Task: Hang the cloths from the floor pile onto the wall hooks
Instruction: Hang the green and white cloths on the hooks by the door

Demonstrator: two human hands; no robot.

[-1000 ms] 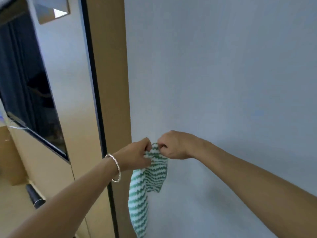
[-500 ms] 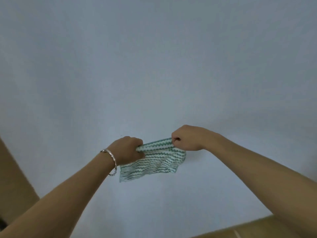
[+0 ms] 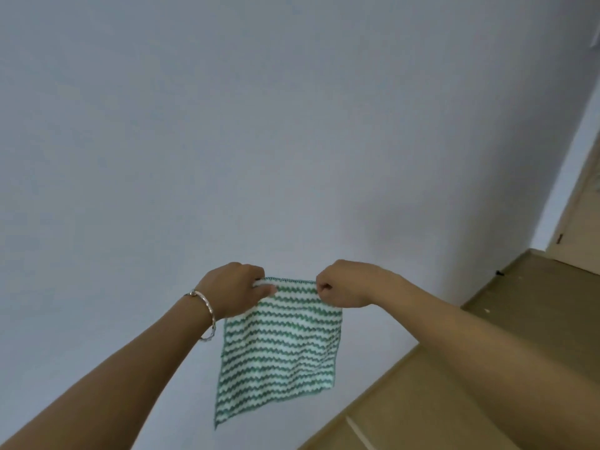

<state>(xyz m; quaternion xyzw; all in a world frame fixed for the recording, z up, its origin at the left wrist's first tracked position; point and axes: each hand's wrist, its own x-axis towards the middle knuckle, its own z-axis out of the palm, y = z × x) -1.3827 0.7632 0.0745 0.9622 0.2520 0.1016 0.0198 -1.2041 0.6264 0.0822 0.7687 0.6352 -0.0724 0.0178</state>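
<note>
A green and white zigzag-striped cloth (image 3: 279, 349) hangs spread flat in front of a pale wall (image 3: 227, 141). My left hand (image 3: 235, 289), with a metal bangle on its wrist, pinches the cloth's top left corner. My right hand (image 3: 344, 284) pinches the top right corner. The top edge is stretched taut between the two hands. No wall hook and no floor pile shows in this view.
A tan floor (image 3: 487, 368) runs along the wall's base at the lower right. A light door frame (image 3: 574, 203) stands at the far right edge. A small dark object (image 3: 498, 273) lies on the floor near the wall.
The view has swung right, away from the wooden door frame, to the plain wall. My hands have moved apart and the bunched cloth now hangs opened out flat.
</note>
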